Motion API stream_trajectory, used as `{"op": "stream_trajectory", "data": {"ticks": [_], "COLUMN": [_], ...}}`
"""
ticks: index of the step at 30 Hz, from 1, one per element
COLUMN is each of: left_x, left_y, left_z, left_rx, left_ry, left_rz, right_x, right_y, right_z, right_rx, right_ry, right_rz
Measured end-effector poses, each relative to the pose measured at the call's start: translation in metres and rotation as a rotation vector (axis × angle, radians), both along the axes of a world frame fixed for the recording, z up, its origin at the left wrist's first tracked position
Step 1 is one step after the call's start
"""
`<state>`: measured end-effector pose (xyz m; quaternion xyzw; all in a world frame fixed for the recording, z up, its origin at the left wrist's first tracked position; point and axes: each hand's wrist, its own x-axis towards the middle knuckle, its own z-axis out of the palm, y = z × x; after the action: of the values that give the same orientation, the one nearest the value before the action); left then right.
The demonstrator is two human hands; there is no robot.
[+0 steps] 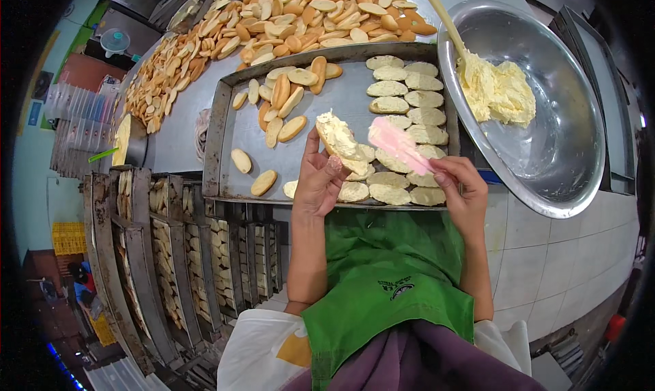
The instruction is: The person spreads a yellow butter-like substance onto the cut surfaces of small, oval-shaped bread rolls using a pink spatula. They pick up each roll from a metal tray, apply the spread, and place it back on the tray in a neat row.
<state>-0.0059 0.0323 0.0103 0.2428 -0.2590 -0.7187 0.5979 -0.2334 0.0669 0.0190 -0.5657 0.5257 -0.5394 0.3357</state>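
Note:
My left hand (322, 179) holds a bread slice (340, 138) thickly covered in pale yellow cream. Between the fingers of my right hand (458, 186) is a pink spatula (396, 143), its blade smeared with cream and just right of that slice. Both hands are over a metal baking tray (225, 135). Rows of cream-coated slices (389, 89) fill the tray's right side and run along its near edge. Plain bread slices (291, 130) lie loosely at its left. Part of the coated rows is hidden behind my hands and the spatula.
A steel bowl (558, 150) with a mass of yellow cream (499, 92) and a long-handled utensil (442, 17) stands at right. Bread slices (307, 17) are heaped behind the tray. Stacked trays (179, 237) of slices stand at lower left. Farther left is another person (87, 288).

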Motion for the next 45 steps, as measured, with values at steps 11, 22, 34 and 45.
{"op": "stream_trajectory", "data": {"ticks": [11,22,34,45], "left_x": [-0.012,-0.011,0.044,0.047], "left_y": [0.007,0.016,-0.045,-0.144], "left_z": [0.004,-0.011,-0.001,-0.066], "left_rx": [0.03,0.108,0.108,-0.273], "left_ry": [-0.155,-0.113,-0.837,-1.465], "left_rz": [-0.092,-0.333,-0.323,-0.676], "right_x": [0.003,0.013,0.004,-0.002], "right_y": [-0.001,-0.015,0.001,0.007], "right_z": [-0.024,-0.016,-0.036,-0.041], "right_rx": [-0.169,-0.279,0.349,0.431], "right_ry": [0.099,0.284,-0.873,-0.928], "right_rz": [-0.046,-0.277,-0.01,0.014]}}
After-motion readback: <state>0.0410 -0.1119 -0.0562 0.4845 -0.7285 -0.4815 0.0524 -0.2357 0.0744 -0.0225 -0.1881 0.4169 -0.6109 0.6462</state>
